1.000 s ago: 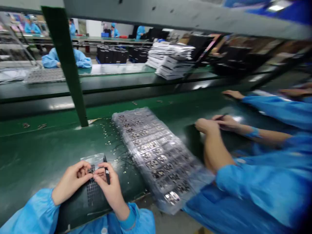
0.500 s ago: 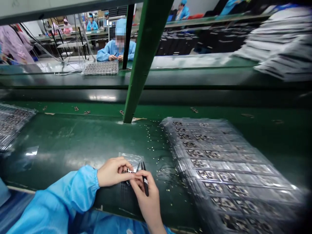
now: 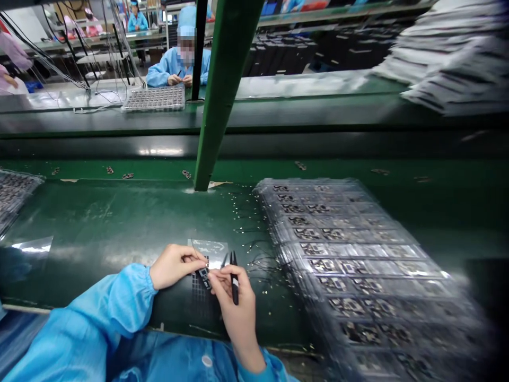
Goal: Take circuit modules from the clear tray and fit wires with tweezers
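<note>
My fingers [image 3: 193, 261] pinch shut on a small dark part [image 3: 203, 275], left hand [image 3: 175, 265] meeting right hand [image 3: 236, 307] above the gridded pad [image 3: 196, 297] at the belt's near edge. The right hand also grips black tweezers [image 3: 234, 276], long axis running away from me, tips toward the green post [image 3: 222, 95].
</note>
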### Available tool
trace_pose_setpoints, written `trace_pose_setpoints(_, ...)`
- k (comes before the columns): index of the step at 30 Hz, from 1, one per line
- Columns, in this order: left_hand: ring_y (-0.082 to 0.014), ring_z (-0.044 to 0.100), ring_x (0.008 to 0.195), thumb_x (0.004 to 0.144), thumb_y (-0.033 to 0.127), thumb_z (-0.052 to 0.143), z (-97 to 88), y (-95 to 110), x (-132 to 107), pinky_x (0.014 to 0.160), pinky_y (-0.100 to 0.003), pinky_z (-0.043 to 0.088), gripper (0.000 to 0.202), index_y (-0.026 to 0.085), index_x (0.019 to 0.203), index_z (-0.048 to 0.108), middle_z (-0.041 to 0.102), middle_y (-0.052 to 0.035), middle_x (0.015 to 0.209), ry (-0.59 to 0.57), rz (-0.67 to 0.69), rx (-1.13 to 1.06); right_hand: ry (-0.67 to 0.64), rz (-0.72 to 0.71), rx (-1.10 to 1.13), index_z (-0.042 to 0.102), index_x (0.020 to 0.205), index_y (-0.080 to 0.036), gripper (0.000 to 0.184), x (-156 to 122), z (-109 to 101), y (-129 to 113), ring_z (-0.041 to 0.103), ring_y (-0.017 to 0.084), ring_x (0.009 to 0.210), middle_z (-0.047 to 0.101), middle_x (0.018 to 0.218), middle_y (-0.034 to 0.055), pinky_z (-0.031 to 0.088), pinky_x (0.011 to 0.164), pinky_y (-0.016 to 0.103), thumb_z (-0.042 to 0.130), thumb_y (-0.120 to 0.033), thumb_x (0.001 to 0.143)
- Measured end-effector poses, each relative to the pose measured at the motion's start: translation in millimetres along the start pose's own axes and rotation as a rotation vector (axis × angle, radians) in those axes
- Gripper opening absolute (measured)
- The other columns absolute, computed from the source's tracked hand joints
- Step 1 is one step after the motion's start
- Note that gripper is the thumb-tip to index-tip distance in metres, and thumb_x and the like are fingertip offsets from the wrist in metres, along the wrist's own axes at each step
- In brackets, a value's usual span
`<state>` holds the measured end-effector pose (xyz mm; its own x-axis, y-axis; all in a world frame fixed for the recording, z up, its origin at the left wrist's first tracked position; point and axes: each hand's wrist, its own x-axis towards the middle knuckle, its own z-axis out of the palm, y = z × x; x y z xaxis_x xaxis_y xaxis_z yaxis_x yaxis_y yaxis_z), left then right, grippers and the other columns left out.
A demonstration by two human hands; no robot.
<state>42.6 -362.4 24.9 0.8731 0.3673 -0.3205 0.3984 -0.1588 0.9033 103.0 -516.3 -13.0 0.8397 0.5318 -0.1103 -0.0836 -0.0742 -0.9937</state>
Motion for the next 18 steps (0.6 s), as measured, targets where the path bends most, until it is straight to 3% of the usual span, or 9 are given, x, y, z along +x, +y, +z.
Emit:
trace_pose_setpoints(3,-0.0104,0.053,0.057,0.075,0.031,0.064,0.2,-1,1,0.056,-0.02,0.044,0.021,0.012,0.079,0.07,0.063,-0.0006,0.062,0.009,0.0,-0.028,0.009,0.006,0.006,0.048,0.086,-0.018,0.028,0,0,1,0.062,0.014,0.064,0.065,0.077,0.0036,0.051,0.062,0.025,0.067,-0.036,0.076)
trace_pose_setpoints(8,-0.0087,0.049,0.056,0.077,0.03,0.062,-0.8,0,0,0.055,-0.019,0.04,0.02,0.012,0.078,0.068,0.058,0.0016,0.06,0.003,0.018,-0.011,-0.016,0.005,0.016,0.048,0.085,-0.018,0.028,0,0,-4,0.063,0.015,0.067,0.065,0.079,0.0045,0.052,0.064,0.026,0.067,-0.036,0.076)
trace_pose_setpoints(14,-0.009,0.051,0.056,0.079,0.03,0.061,-0.9,1,-2,0.056,-0.019,0.042,0.018,0.013,0.079,0.068,0.061,0.0019,0.062,-0.019,0.055,0.076,-0.05,-0.016,0.031,0.05,0.085,-0.017,0.025,3,0,-12,0.061,0.013,0.062,0.063,0.075,0.0029,0.053,0.059,0.023,0.063,-0.038,0.079)
trace_pose_setpoints(18,-0.0088,0.052,0.057,0.08,0.03,0.061,-0.7,-1,-4,0.057,-0.018,0.042,0.017,0.015,0.079,0.07,0.063,0.0021,0.064,-0.009,0.146,0.169,-0.051,0.004,0.048,0.05,0.086,-0.017,0.025,3,1,-8,0.064,0.014,0.071,0.063,0.08,0.0034,0.054,0.064,0.022,0.065,-0.034,0.076)
